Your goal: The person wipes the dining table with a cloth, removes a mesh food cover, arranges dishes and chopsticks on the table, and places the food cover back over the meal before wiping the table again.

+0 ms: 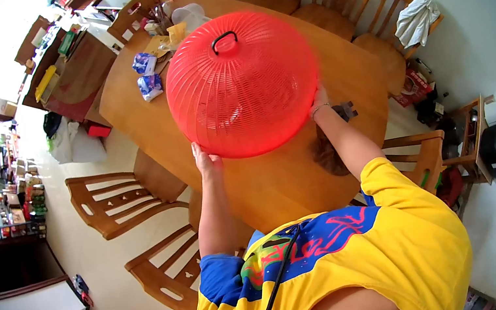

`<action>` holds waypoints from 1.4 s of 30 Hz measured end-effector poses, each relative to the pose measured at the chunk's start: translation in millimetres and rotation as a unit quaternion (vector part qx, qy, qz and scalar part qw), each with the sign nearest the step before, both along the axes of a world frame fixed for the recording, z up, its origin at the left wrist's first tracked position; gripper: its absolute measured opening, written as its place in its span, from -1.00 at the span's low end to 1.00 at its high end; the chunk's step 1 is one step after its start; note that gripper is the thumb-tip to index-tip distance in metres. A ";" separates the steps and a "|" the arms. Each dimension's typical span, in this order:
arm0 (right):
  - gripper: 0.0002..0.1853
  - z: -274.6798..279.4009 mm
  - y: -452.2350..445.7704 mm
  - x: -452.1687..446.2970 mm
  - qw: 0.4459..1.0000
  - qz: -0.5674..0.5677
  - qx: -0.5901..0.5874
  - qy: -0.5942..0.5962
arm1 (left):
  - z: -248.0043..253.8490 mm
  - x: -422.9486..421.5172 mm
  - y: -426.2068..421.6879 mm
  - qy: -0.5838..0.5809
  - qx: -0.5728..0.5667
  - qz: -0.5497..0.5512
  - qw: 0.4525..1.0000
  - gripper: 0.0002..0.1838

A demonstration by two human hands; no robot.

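Observation:
A large red plastic food cover (249, 88), domed and slatted with a black handle on top, is between my hands over the wooden table (267, 188). My left hand (206, 160) grips its near left rim, thumb and fingers at the edge. On the right rim, my right hand (320, 102) is closed around the edge, its fingers partly hidden by the cover. I cannot tell whether the cover touches the table. Beside my right forearm lie a small dark grey object (344, 112) and a brown patterned thing (330, 155), partly covered by the arm.
Two blue-and-white packets (147, 74) and a translucent plastic container (189, 16) are on the table's far left part. Wooden chairs stand around it, including one at the left (126, 196) and one with a white cloth (417, 21) on its back.

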State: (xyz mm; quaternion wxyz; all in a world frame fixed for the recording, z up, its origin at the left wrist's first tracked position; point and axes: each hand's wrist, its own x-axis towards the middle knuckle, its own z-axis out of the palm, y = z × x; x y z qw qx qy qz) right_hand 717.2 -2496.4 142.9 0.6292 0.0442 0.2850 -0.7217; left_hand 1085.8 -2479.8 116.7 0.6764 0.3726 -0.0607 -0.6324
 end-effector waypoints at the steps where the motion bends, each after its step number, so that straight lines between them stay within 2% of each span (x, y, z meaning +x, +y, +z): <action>1: -0.38 3.1 -2.8 1.7 1.000 -0.005 0.001 0.001 | -13.8 6.1 -8.2 -0.001 0.001 -0.001 1.000 -0.48; 2: -0.36 9.8 -5.6 7.2 0.999 -0.005 0.032 0.008 | -44.7 18.3 -19.8 0.027 -0.047 -0.030 0.998 -0.41; 6: -0.33 11.8 -14.8 13.7 0.997 0.015 0.081 0.008 | -66.9 26.5 -34.1 -0.003 -0.009 -0.024 1.000 -0.37; 9: -0.32 5.0 -19.9 12.6 0.993 0.029 0.108 0.030 | -68.7 24.4 -38.0 0.020 -0.020 -0.032 0.999 -0.37; 12: -0.32 23.2 -15.9 20.2 0.989 0.030 0.132 0.056 | -56.9 18.6 -40.2 0.021 -0.010 -0.035 0.999 -0.38; 15: -0.31 19.8 -14.6 21.0 0.989 0.042 0.118 0.073 | -50.4 13.9 -41.4 0.016 0.003 -0.032 0.999 -0.39; 17: -0.36 6.8 -15.6 17.2 0.991 0.029 0.109 0.073 | -49.5 11.8 -42.1 -0.040 0.047 -0.020 0.998 -0.44; 19: -0.41 -11.9 -17.4 10.1 0.991 0.017 0.106 0.073 | -52.1 14.9 -44.8 -0.016 0.057 -0.038 0.998 -0.48; 21: -0.48 -32.5 -21.7 1.3 0.973 -0.045 0.191 0.120 | -48.6 12.6 -41.3 0.008 0.072 -0.054 0.996 -0.52; 23: -0.50 -33.3 -16.3 -0.3 0.967 -0.035 0.210 0.139 | -36.7 7.2 -40.0 -0.052 0.137 -0.029 0.989 -0.58; 25: -0.52 -29.1 -12.3 0.1 0.960 -0.033 0.228 0.157 | -39.0 14.5 -41.3 -0.060 0.131 -0.033 0.989 -0.62; 26: -0.54 -28.2 -9.9 3.8 0.936 -0.015 0.247 0.249 | -23.9 12.2 -37.5 -0.060 0.137 -0.048 0.988 -0.62; 29: -0.65 -75.6 -9.4 -17.1 0.831 -0.010 0.270 0.486 | -35.5 22.3 -34.6 -0.115 0.188 -0.063 0.973 -0.63; 31: -0.66 -35.9 24.6 -15.1 0.843 -0.022 0.249 0.476 | 3.6 5.8 -10.4 -0.209 0.189 -0.043 0.959 -0.67; 32: -0.67 -14.3 44.7 -13.5 0.858 -0.028 0.214 0.465 | 3.3 2.9 -1.4 -0.268 0.182 0.006 0.946 -0.72; 33: -0.67 -7.9 63.3 -20.1 0.856 -0.034 0.223 0.465 | 2.8 -6.1 9.3 -0.268 0.184 -0.004 0.945 -0.72; 35: -0.68 -1.2 104.5 -32.4 0.730 -0.011 0.175 0.660 | 5.6 -28.5 44.7 -0.422 0.021 0.040 0.905 -0.75; 36: -0.73 -9.0 123.9 -39.1 0.695 -0.016 0.150 0.703 | 17.3 -53.5 67.5 -0.432 -0.032 0.030 0.901 -0.78; 37: -0.73 -12.4 143.9 -43.8 0.695 -0.017 0.152 0.703 | 16.6 -74.8 88.1 -0.462 -0.077 -0.031 0.883 -0.80; 38: -0.72 -15.3 165.9 -46.7 0.674 0.041 0.150 0.722 | 15.5 -94.6 108.4 -0.490 -0.119 -0.093 0.859 -0.83; 39: -0.71 -19.5 187.1 -47.4 0.652 0.099 0.146 0.737 | 15.3 -114.9 126.8 -0.560 -0.173 -0.163 0.794 -0.85; 40: -0.64 -25.8 208.0 -45.7 0.570 0.139 0.123 0.800 | 15.6 -134.0 138.8 -0.560 -0.170 -0.165 0.794 -0.85; 41: -0.56 -33.9 223.1 -45.9 0.480 0.178 0.097 0.853 | 15.7 -155.1 145.8 -0.609 -0.230 -0.302 0.696 -0.73; 42: -0.37 -47.0 233.1 -47.9 0.457 0.288 0.098 0.836 | 14.4 -175.5 152.4 -0.636 -0.282 -0.431 0.574 -0.56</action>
